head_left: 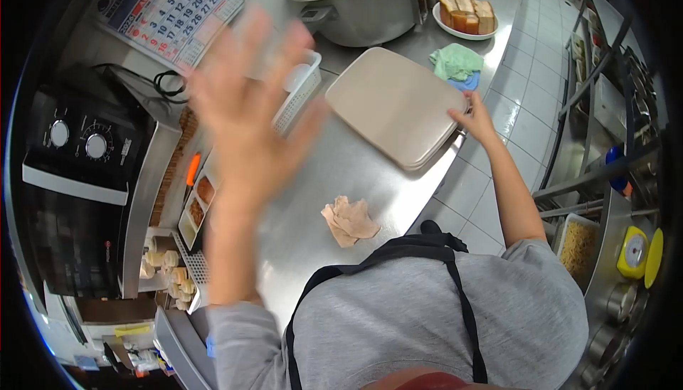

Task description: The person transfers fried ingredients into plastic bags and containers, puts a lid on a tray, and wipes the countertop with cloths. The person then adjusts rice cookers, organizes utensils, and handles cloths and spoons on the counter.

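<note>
My left hand (245,109) is raised above the counter, smeared by motion, with its fingers spread and nothing held. A beige rectangular tray (395,105) with rounded corners lies flat on the steel counter (299,230), and its rim looks doubled, as if stacked. My right hand (478,121) grips the tray's right edge; the fingers under it are hidden. Nearer my body lies a crumpled brown paper napkin (349,220). Just past the tray's far right corner sits a green cloth (456,61) on a blue cloth (466,82).
A large lidded pot (359,9) and a plate of bread (467,16) stand at the back. A white basket (299,91) is partly behind my left hand. On the left is a black microwave (78,183); racks with a yellow scale (632,251) line the right.
</note>
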A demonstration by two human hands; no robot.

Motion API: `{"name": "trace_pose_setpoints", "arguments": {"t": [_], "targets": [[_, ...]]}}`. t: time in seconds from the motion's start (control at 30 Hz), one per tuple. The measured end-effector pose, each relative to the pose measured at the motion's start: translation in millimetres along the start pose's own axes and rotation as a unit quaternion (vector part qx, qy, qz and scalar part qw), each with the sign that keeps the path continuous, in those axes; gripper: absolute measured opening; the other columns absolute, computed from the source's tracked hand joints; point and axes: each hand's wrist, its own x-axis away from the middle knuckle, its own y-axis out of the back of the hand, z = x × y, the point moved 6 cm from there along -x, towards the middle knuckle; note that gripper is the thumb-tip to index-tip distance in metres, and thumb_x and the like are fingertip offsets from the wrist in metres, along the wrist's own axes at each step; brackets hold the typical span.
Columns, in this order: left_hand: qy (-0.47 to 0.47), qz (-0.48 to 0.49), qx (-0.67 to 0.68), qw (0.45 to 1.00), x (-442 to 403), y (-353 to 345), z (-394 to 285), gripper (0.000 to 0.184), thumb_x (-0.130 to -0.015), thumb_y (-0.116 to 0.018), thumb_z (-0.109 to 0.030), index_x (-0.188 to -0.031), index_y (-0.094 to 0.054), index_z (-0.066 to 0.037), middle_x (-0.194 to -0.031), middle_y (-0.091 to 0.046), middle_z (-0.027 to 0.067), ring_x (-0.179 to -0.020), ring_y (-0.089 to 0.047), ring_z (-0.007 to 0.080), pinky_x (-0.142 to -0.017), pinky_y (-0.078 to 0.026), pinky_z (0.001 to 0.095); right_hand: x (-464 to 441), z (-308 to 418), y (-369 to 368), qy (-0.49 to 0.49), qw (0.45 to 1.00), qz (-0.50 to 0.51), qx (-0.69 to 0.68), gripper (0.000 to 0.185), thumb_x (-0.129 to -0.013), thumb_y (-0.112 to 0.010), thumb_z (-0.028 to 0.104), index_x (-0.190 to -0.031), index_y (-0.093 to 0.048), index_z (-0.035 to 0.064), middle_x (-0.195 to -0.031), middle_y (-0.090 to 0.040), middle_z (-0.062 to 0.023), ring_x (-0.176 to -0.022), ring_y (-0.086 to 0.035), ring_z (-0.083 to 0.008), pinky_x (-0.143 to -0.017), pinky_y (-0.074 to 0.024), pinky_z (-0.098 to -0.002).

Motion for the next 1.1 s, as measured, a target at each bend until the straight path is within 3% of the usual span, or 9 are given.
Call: {"name": "trace_pose_setpoints", "arguments": {"t": [0.1,0.2,0.4,0.5,0.57,0.67,0.83,1.0,1.1], "targets": [[0.281,0.027,0.312,0.907,107,-104,-17,0.081,-0.077,-0.068,-0.032,-0.140,-0.023,-0.007,-0.146,-0.013,0.0166,-0.135,-0.014,0.0354,-0.106,-0.015,0.0512,43,4,-5,0.013,0.997,-0.001,-0.071,0.070,-0.061,-0.079,0.038,-0.109,-0.045,0.0002,-0.109,-0.052,-0.0174,-0.096,-0.054,-0.0257,-0.079,-0.0444,-0.0338],[0.679,0.127,0.555,0.463,227,-209,-51,0.089,-0.083,-0.051,-0.055,-0.141,-0.011,-0.001,-0.143,-0.019,0.0171,-0.133,-0.018,0.0318,-0.104,-0.022,0.0452,56,19,-1,-0.005,0.997,0.075,0.003,0.076,-0.061,-0.079,0.040,-0.115,-0.044,0.0003,-0.109,-0.053,-0.0187,-0.099,-0.053,-0.0245,-0.082,-0.0434,-0.0332],[0.630,0.217,0.621,0.413,256,-282,-77,0.090,-0.081,-0.045,-0.064,-0.141,-0.010,-0.007,-0.145,-0.019,0.0156,-0.133,-0.021,0.0314,-0.105,-0.022,0.0460,26,10,-36,-0.168,0.937,0.191,-0.241,0.055,-0.084,-0.059,0.039,-0.126,-0.047,0.0055,-0.117,-0.055,-0.0084,-0.108,-0.049,-0.0181,-0.092,-0.0360,-0.0289],[0.667,0.213,0.492,0.518,260,-277,-74,0.092,-0.080,-0.051,-0.059,-0.141,-0.012,-0.002,-0.143,-0.018,0.0170,-0.132,-0.022,0.0307,-0.103,-0.030,0.0435,48,15,-42,-0.142,0.918,0.181,-0.323,0.051,-0.087,-0.057,0.030,-0.131,-0.043,0.0093,-0.120,-0.054,-0.0066,-0.111,-0.047,-0.0165,-0.095,-0.0340,-0.0288],[0.653,0.174,0.618,0.402,260,-266,-81,0.085,-0.083,-0.052,-0.053,-0.141,-0.012,-0.006,-0.143,-0.018,0.0156,-0.132,-0.022,0.0289,-0.104,-0.028,0.0411,69,17,-38,-0.121,0.919,0.162,-0.339,0.052,-0.086,-0.058,0.029,-0.131,-0.043,0.0087,-0.120,-0.054,-0.0067,-0.112,-0.047,-0.0164,-0.096,-0.0334,-0.0290],[0.597,0.124,0.695,0.381,263,-260,-86,0.079,-0.085,-0.047,-0.057,-0.142,-0.013,-0.012,-0.142,-0.027,0.0106,-0.131,-0.027,0.0283,-0.106,-0.022,0.0446,97,28,-31,-0.113,0.910,0.150,-0.371,0.053,-0.086,-0.058,0.028,-0.132,-0.041,0.0075,-0.123,-0.052,-0.0068,-0.114,-0.046,-0.0163,-0.098,-0.0322,-0.0294],[0.536,0.050,0.722,0.435,172,-162,-57,0.082,-0.081,-0.056,-0.013,-0.145,-0.004,-0.016,-0.144,-0.023,0.0127,-0.131,-0.027,0.0258,-0.104,-0.029,0.0354,117,79,-1,-0.122,0.908,0.148,-0.373,0.055,-0.086,-0.058,0.026,-0.134,-0.040,0.0067,-0.129,-0.048,-0.0079,-0.120,-0.041,-0.0173,-0.101,-0.0296,-0.0294],[0.492,-0.010,0.753,0.437,94,-85,-20,0.075,-0.081,-0.055,-0.016,-0.143,-0.014,-0.014,-0.141,-0.029,0.0109,-0.129,-0.030,0.0244,-0.104,-0.029,0.0354,143,214,75,0.248,0.902,0.083,-0.344,0.090,-0.075,-0.070,0.034,-0.143,-0.015,0.0110,-0.145,-0.020,-0.0188,-0.132,-0.026,-0.0289,-0.104,-0.0275,-0.0373],[0.450,0.015,0.774,0.445,46,-33,4,0.069,-0.082,-0.053,-0.020,-0.142,-0.021,-0.013,-0.140,-0.031,0.0087,-0.128,-0.032,0.0224,-0.103,-0.029,0.0343,165,275,97,0.503,0.859,-0.082,-0.048,0.106,-0.063,-0.080,0.028,-0.143,-0.013,0.0147,-0.145,-0.014,-0.0236,-0.132,-0.024,-0.0359,-0.103,-0.0301,-0.0431]]}}
